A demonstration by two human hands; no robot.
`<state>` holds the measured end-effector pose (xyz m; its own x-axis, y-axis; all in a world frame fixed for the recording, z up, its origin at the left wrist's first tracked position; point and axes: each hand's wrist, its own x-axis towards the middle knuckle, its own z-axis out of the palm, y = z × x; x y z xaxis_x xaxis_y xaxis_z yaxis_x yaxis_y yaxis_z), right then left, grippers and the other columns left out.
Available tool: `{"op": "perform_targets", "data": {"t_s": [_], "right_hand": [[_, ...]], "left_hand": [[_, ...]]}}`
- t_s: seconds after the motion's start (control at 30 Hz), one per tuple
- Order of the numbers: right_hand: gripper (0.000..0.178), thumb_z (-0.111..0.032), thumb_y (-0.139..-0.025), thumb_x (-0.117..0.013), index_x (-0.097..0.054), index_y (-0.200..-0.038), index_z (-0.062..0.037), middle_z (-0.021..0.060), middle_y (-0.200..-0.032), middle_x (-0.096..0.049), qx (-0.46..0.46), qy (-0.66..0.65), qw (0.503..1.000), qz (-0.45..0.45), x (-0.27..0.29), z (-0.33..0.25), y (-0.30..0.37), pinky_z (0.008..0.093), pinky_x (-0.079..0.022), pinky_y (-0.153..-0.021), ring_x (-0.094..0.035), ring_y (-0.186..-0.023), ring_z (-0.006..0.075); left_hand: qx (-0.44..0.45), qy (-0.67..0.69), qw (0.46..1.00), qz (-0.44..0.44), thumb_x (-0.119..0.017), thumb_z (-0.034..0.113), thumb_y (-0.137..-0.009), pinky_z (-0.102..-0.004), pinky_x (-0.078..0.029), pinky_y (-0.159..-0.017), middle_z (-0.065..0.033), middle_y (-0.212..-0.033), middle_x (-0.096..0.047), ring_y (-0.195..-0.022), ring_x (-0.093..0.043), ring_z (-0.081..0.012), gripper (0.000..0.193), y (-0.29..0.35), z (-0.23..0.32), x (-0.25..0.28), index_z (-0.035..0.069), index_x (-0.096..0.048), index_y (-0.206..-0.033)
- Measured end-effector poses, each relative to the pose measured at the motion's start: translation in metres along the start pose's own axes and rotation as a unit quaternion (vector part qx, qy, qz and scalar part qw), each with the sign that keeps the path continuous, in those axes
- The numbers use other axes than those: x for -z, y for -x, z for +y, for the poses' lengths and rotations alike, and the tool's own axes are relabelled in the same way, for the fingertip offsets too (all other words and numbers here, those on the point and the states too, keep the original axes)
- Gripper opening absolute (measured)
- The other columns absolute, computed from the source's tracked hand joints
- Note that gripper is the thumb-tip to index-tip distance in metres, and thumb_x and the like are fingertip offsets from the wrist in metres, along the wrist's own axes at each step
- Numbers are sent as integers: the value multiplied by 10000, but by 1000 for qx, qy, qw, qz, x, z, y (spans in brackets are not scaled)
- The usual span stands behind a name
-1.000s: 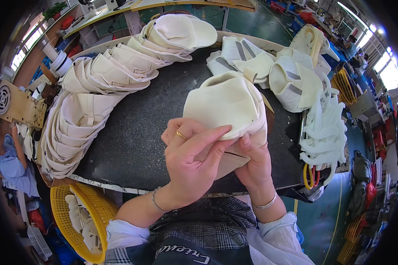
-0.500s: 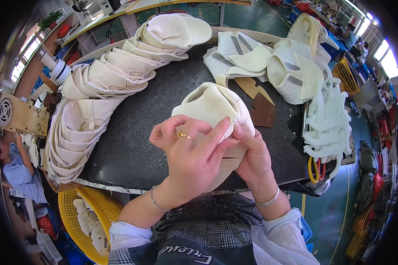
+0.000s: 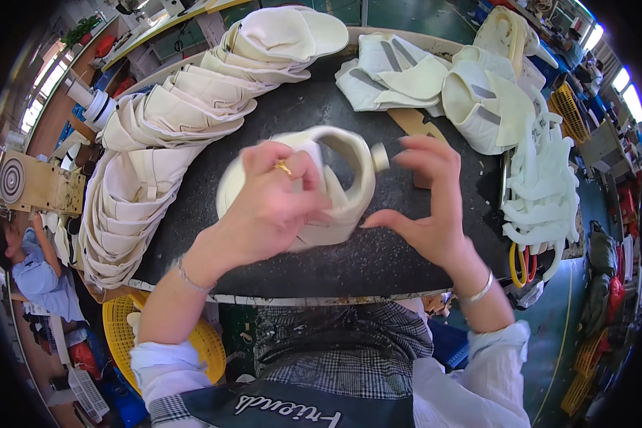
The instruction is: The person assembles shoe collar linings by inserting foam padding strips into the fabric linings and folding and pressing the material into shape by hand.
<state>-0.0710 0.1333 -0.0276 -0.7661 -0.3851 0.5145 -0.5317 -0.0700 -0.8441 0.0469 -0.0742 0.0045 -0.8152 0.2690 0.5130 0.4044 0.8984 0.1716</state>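
Observation:
Over the middle of the dark work table, a cream shoe upper (image 3: 362, 189) is tilted with its round opening facing up, slightly smeared by motion. My left hand (image 3: 264, 207) grips its left side, fingers bent over the edge of the opening. A short tab (image 3: 380, 157) sticks out from the upper's right side. Just to the right, my right hand (image 3: 439, 200) is open, thumb and fingers spread apart around that side, holding nothing. The thumb tip is close to the upper's lower wall; whether it touches is unclear.
Nested cream uppers (image 3: 210, 93) curve along the table's left side. White pieces with grey strips (image 3: 410, 75) lie far right, beside long white strips (image 3: 538, 192). Yellow and red handles (image 3: 517, 264) hang at the right edge. A yellow basket (image 3: 203, 353) stands below left; another person (image 3: 46, 282) sits left.
My right hand has let go of the upper and spread open to the right. My left hand has moved left with the upper, which has turned so its opening shows more.

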Motion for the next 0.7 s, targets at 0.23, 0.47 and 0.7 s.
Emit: {"op": "perform_targets", "data": {"t_s": [0.23, 0.47, 0.7], "right_hand": [[335, -178, -615, -778, -569, -853, -70, 59, -932, -558, 375, 183, 841, -345, -10, 20, -29, 403, -451, -901, -544, -1005, 274], [377, -133, -718, -736, -567, -1047, -59, 44, -774, -541, 355, 159, 846, -365, -24, 41, -26, 345, -466, -742, -563, -752, 215], [267, -69, -694, -726, -675, -955, -95, 16, -732, -481, 335, 148, 852, -373, -33, 36, -24, 327, -423, -715, -514, -710, 190]], "left_hand": [[-56, -16, 997, -49, -780, 83, -615, -381, -391, -839, -2, -851, -567, -876, -557, -217, 311, 24, -9, -19, 108, -675, -907], [24, 32, 999, 0, -769, 10, -608, -347, -484, -661, -64, -770, -554, -728, -574, -269, 307, 37, -9, -14, 64, -665, -892], [73, -31, 990, -114, -701, 16, -689, -364, -461, -706, -75, -773, -520, -765, -535, -270, 229, 32, 2, -2, 64, -676, -911]]}}
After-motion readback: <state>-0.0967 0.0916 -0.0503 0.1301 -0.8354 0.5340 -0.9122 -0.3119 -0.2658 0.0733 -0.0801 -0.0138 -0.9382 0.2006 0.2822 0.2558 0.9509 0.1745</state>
